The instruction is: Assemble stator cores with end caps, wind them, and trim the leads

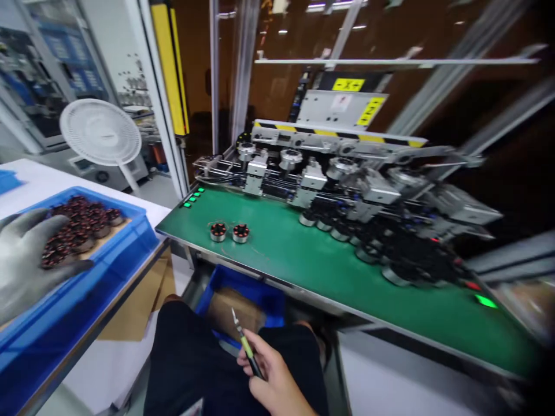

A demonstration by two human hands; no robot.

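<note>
My left hand (26, 254), in a pale grey glove, reaches in at the left edge with thumb and fingers apart. It is over a blue tray (117, 254) full of copper-wound motor stators (82, 222); whether it touches any of them I cannot tell. My right hand (271, 370) is bare and closed around a pen-shaped tool (246, 344) with a pointed metal tip and a yellow-green and black handle. The tip points up and away, above my lap. Two wound stators (218, 232) in silver rings stand on the green work surface (277, 254), with loose thin wires around them.
A machine with several metal fixtures (307, 182) lines the back of the green surface. Dark-topped round parts (399, 271) crowd its right side. Below the front edge sits a blue bin (273, 303) with cardboard inside. A white fan (100, 132) stands at the left.
</note>
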